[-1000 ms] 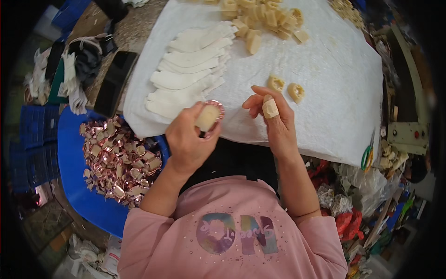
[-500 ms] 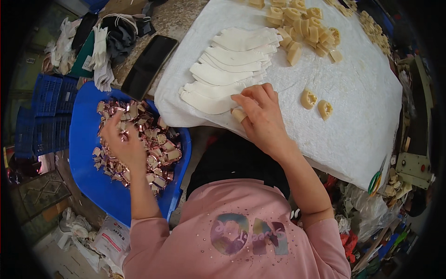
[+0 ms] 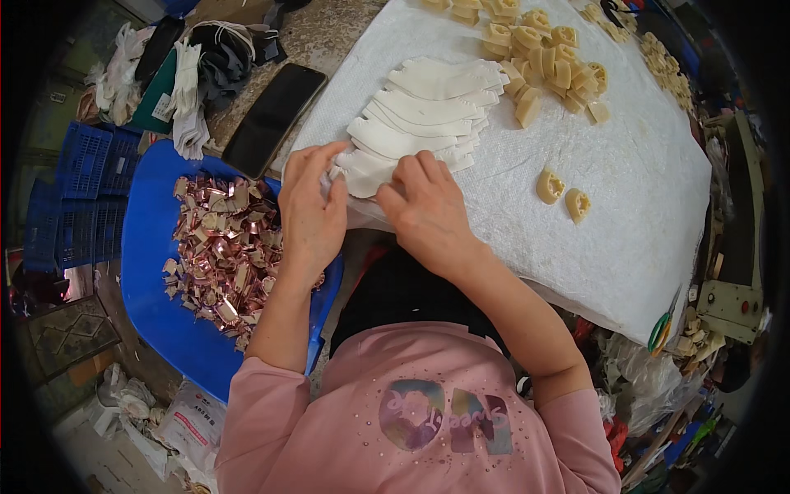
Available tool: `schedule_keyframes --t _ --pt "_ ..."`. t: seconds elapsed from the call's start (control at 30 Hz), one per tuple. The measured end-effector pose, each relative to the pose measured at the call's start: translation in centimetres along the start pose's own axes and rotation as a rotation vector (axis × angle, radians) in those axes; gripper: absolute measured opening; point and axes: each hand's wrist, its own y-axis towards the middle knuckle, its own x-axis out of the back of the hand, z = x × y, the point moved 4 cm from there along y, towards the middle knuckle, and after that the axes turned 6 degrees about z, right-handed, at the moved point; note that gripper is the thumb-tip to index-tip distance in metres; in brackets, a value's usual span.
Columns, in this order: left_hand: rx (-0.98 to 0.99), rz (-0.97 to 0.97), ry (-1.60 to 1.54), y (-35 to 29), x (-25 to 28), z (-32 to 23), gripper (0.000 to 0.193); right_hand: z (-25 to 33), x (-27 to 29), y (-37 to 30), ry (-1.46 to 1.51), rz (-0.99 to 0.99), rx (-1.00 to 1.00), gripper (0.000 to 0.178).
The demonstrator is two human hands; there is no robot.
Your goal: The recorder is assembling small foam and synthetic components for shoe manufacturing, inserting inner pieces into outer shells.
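Note:
Several white curved strips lie overlapped in a fanned row on the white-covered table. My left hand is at the left end of the nearest strip, its thumb and fingers apart on either side of the end. Over the right part of that same strip, my right hand is closed, fingers bent and thumb at the near edge. It seems to pinch the strip, though the fingertips are partly hidden. Two beige hollow pieces stand to the right of my hands.
A blue tub full of shiny pinkish pieces stands at my left. Beyond it lie a black phone and white gloves. Beige pieces are heaped at the far side. Green-handled scissors hang at the table's right edge.
My left hand has moved from over the tub to the nearest strip's left end. My right hand has shifted left and nearer; the beige piece seen at its fingers before is now out of sight.

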Motion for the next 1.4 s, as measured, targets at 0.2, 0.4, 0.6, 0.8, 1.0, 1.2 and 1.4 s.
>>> schedule_keyframes --t 0.2,0.4,0.6,0.8,1.0,1.2,1.4 --pt "-0.323 -0.154 -0.1 -1.5 0.1 -1.5 0.021 -1.8 -0.3 0.3 0.184 -0.059 -0.087 0.009" --pt "-0.233 -0.19 -0.224 -2.6 -0.4 0.0 0.014 0.1 0.8 0.2 0.028 0.036 0.051 0.011" --pt "-0.226 -0.205 -0.182 -3.5 -0.6 0.5 0.013 0.1 0.3 0.2 -0.088 0.015 0.07 0.012" --pt "-0.182 -0.226 -0.162 -4.0 -0.5 1.2 0.012 1.2 0.1 0.5 -0.118 0.063 0.079 0.009" --pt "-0.297 -0.203 -0.115 -3.9 -0.8 0.3 0.017 -0.6 0.0 1.1 0.074 0.051 -0.058 0.015" --pt "-0.572 -0.159 0.077 -3.6 -3.0 -0.7 0.023 -1.0 -0.4 1.1 0.192 0.025 -0.096 0.015" --pt "-0.494 -0.121 0.16 -3.1 -3.3 -1.0 0.026 -5.4 1.6 -1.8 0.959 -0.436 -0.474 0.022"
